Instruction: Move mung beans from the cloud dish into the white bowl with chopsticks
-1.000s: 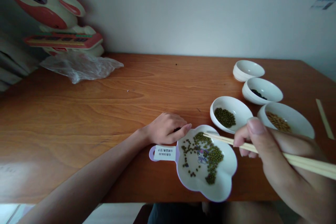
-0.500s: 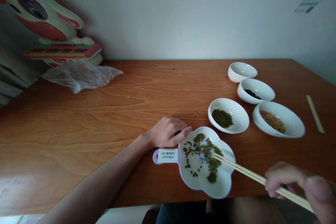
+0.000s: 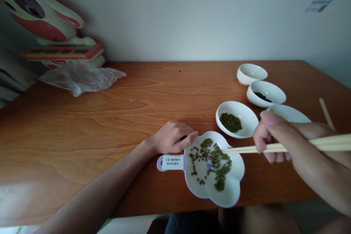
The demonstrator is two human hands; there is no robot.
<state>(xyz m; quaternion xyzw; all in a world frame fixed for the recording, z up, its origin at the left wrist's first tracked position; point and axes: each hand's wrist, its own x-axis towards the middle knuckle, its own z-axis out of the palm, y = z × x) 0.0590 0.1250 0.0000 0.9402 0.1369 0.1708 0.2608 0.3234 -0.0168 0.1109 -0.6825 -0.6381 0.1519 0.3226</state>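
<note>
My right hand point(image 3: 285, 139) grips a pair of light wooden chopsticks point(image 3: 244, 149), tips down at the green beans point(image 3: 221, 159) in a white flower-shaped dish point(image 3: 231, 190). The dish has a lilac rim and a handle with a paper label point(image 3: 172, 162). More beans lie scattered round the cartoon print. Resting by the upper left rim, my left hand point(image 3: 175, 137) has curled fingers and its thumb at the dish's edge; its fingertips are hidden. Just behind the dish stands a white bowl point(image 3: 251, 119) with green beans.
Farther back are a bowl of dark beans point(image 3: 274, 93) and an empty-looking bowl point(image 3: 252, 74). My right hand partly covers another bowl point(image 3: 293, 112). A light stick point(image 3: 326, 113) lies at the right. A plastic bag point(image 3: 85, 80) and cow-shaped toy keyboard point(image 3: 65, 53) are at the left.
My right hand has moved up and inward, so the chopsticks now lie nearly level. Their tips have shifted slightly up over the beans. My left hand stays at the dish.
</note>
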